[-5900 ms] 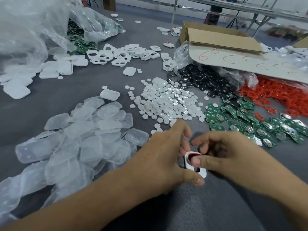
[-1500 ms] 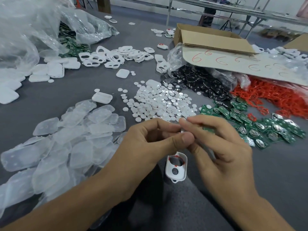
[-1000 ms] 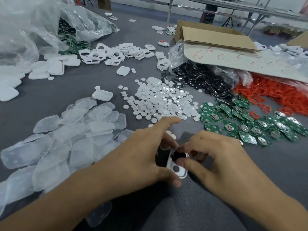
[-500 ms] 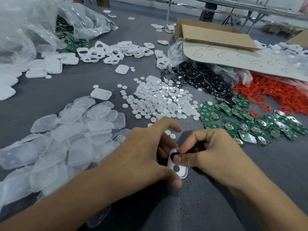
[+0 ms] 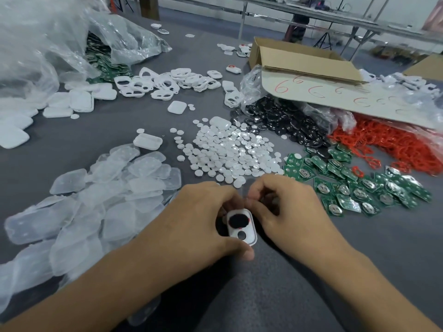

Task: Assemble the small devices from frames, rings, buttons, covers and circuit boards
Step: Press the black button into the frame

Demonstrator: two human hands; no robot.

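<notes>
Low in the middle of the frame, both hands meet over one white frame (image 5: pixel 242 228) that sits just above the grey surface (image 5: pixel 395 248). The left hand (image 5: pixel 203 219) grips it, thumb tip against the lower end and curled fingers behind the upper left corner. The right hand (image 5: pixel 294 216) is curled too, its thumb and fingertips closed on the frame's upper right edge. The frame's larger upper opening is filled by a black button (image 5: pixel 238 221), with a sliver of red ring showing at its rim; the smaller lower opening shows pale.

To the left of the hands lies a wide heap of clear covers (image 5: pixel 107 192), some of it under the left forearm. Just above the hands is a spread of white round buttons (image 5: pixel 230 152), and beyond that, toward the upper right, a heap of black buttons (image 5: pixel 282 123) spilling from a clear bag. Green circuit boards (image 5: pixel 359 185) are scattered at the right, close beside the right hand, and red rings (image 5: pixel 395 144) pile up at the right edge above them. Further up, loose white frames (image 5: pixel 167 82) lie in a cluster, with solid white covers (image 5: pixel 79 101) to their left. A large clear plastic bag (image 5: pixel 48 39) fills the upper left, and an open cardboard box (image 5: pixel 304 61) stands at the upper right
</notes>
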